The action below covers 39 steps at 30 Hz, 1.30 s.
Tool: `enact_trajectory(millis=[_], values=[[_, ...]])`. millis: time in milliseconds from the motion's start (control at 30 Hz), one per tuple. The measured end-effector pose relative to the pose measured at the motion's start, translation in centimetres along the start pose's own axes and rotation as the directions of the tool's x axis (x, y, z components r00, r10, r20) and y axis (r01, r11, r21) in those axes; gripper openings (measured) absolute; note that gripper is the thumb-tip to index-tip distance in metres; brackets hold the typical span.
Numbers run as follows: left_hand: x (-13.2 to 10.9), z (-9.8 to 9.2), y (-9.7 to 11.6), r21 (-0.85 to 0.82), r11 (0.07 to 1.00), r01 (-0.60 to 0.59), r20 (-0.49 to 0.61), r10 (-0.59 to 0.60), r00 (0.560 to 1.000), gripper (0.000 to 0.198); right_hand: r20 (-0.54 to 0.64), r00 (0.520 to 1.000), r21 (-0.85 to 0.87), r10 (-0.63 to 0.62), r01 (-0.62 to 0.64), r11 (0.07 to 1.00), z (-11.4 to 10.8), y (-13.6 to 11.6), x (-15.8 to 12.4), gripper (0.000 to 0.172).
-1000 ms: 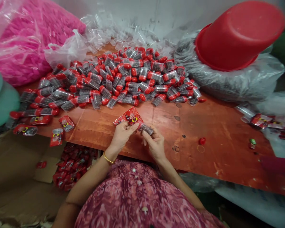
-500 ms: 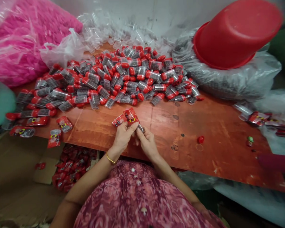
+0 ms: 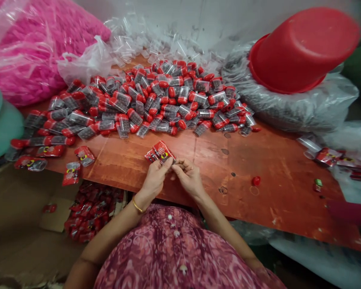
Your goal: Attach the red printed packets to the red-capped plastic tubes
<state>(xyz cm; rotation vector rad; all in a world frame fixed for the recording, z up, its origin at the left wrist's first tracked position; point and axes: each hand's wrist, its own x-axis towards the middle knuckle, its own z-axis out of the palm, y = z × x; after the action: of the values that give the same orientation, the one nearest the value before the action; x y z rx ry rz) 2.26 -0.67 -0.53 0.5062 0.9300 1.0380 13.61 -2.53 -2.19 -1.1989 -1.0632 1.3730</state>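
Observation:
My left hand [image 3: 155,176] is closed on small red printed packets [image 3: 163,151], fanned out above its thumb and fingertips. The front packet has a yellow and black mark and a dark lower end. Meeting it from the right, my right hand [image 3: 189,178] has thumb and fingers pinched at that packet's lower edge. The fingers partly hide this lower end. Beyond both hands lies a large heap of clear tubes with red caps [image 3: 168,98]. Similar red packets [image 3: 84,155] lie at the table's left front edge, some with clear ends showing.
The reddish wooden table [image 3: 204,156] runs across the view. A red bucket [image 3: 303,48] lies upside down on a plastic bag [image 3: 289,108]. Pink pieces fill a bag [image 3: 39,48] at left, near a teal container [image 3: 3,120]. Below the table sits a box of red packets [image 3: 87,212]. A red cap [image 3: 256,181] lies at right.
The packets have turned in my left hand, with the front one tilting over the other. My right fingers have shifted slightly, and the dark end shows less. The view has moved a little.

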Motion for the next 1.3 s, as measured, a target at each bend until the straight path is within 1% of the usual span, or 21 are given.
enact_trajectory(millis=[100, 167, 233, 300, 333, 367, 400, 433, 467, 533, 567, 600, 633, 700, 767, 867, 933, 1033, 1133, 1200, 1300], values=[[-0.5, -0.3, 0.0, -0.021, 1.0, 0.018, -0.02, -0.019, 1.0, 0.041, -0.051, 0.997, -0.047, -0.058, 0.056, 0.997, 1.2, 0.8, 0.9, 0.034], [-0.7, -0.8, 0.5, -0.022, 0.999, 0.026, -0.041, -0.027, 0.999, 0.042, -0.083, 0.988, -0.139, -0.13, 0.118, 0.983, 1.9, 1.2, 1.4, 0.038], [-1.0, -1.7, 1.3, 0.023, 0.998, 0.06, -0.044, -0.059, 0.997, 0.044, -0.043, 0.983, -0.28, -0.181, 0.162, 0.946, 2.2, 1.3, 1.9, 0.039], [-1.3, -3.3, 2.6, 0.132, 0.986, 0.1, -0.077, -0.091, 0.993, 0.045, 0.053, 0.978, -0.464, -0.201, 0.202, 0.862, 1.7, 0.7, 2.6, 0.039], [-1.5, -4.5, 3.4, 0.214, 0.971, 0.107, -0.127, -0.081, 0.989, 0.045, 0.08, 0.974, -0.563, -0.212, 0.22, 0.797, 1.1, 0.3, 3.2, 0.04], [-1.7, -5.7, 4.4, 0.318, 0.943, 0.102, -0.199, -0.038, 0.979, 0.045, 0.086, 0.969, -0.657, -0.23, 0.229, 0.718, 0.2, -0.3, 4.0, 0.04], [-1.8, -7.1, 5.4, 0.445, 0.892, 0.075, -0.284, 0.061, 0.957, 0.044, 0.057, 0.965, -0.741, -0.256, 0.213, 0.636, -0.9, -0.9, 4.9, 0.041], [-2.0, -8.5, 6.5, 0.609, 0.79, 0.068, -0.369, 0.206, 0.906, 0.04, -0.018, 0.952, -0.814, -0.306, 0.164, 0.558, -2.2, -1.4, 6.0, 0.042], [-2.3, -9.8, 7.5, 0.78, 0.609, 0.144, -0.422, 0.342, 0.84, 0.036, -0.11, 0.928, -0.872, -0.357, 0.083, 0.483, -3.5, -1.8, 7.1, 0.042], [-2.7, -11.8, 9.2, 0.897, 0.227, 0.38, -0.442, 0.493, 0.749, 0.033, -0.262, 0.876, -0.929, -0.404, -0.116, 0.352, -5.9, -2.0, 9.3, 0.046], [-2.9, -12.3, 9.8, 0.905, 0.094, 0.416, -0.395, 0.548, 0.737, 0.033, -0.283, 0.873, -0.94, -0.397, -0.17, 0.296, -6.9, -1.7, 10.1, 0.049], [-3.1, -12.6, 10.0, 0.906, -0.002, 0.423, -0.34, 0.589, 0.733, 0.038, -0.258, 0.888, -0.953, -0.38, -0.168, 0.254, -7.6, -1.3, 10.6, 0.049], [-3.3, -12.5, 10.0, 0.916, -0.058, 0.398, -0.276, 0.628, 0.727, 0.045, -0.215, 0.907, -0.965, -0.363, -0.139, 0.224, -8.0, -0.8, 10.9, 0.048], [-3.4, -11.4, 9.0, 0.945, -0.105, 0.309, -0.152, 0.695, 0.703, 0.059, -0.11, 0.939, -0.982, -0.327, -0.051, 0.183, -8.2, 0.3, 10.4, 0.044], [-2.9, -9.7, 7.3, 0.974, -0.134, 0.184, -0.035, 0.712, 0.702, 0.057, -0.034, 0.955, -0.988, -0.293, 0.013, 0.157, -7.8, 1.3, 9.1, 0.042], [-1.3, -6.9, 4.1, 0.971, -0.212, -0.11, 0.214, 0.572, 0.792, 0.047, -0.006, 0.965, -0.99, -0.261, 0.032, 0.14, -6.9, 1.9, 6.7, 0.042], [0.0, -5.6, 2.3, 0.95, -0.235, -0.206, 0.297, 0.477, 0.827, 0.047, -0.023, 0.958, -0.988, -0.287, 0.022, 0.153, -6.4, 1.8, 5.3, 0.042], [1.6, -5.0, 0.8, 0.942, -0.253, -0.219, 0.31, 0.414, 0.856, 0.035, -0.013, 0.929, -0.975, -0.371, 0.07, 0.21, -5.4, 1.5, 3.6, 0.039], [2.0, -5.2, 0.5, 0.948, -0.248, -0.198, 0.296, 0.464, 0.835, 0.025, 0.097, 0.903, -0.938, -0.419, 0.224, 0.266, -3.5, 1.2, 2.4, 0.032], [1.9, -5.4, 0.4, 0.951, -0.229, -0.209, 0.298, 0.489, 0.82, 0.025, 0.16, 0.897, -0.911, -0.412, 0.295, 0.289, -1.9, 1.1, 2.0, 0.032], [1.8, -5.5, 0.1, 0.958, -0.186, -0.218, 0.283, 0.489, 0.825, 0.031, 0.173, 0.916, -0.905, -0.363, 0.293, 0.309, 0.1, 1.5, 2.1, 0.037]])
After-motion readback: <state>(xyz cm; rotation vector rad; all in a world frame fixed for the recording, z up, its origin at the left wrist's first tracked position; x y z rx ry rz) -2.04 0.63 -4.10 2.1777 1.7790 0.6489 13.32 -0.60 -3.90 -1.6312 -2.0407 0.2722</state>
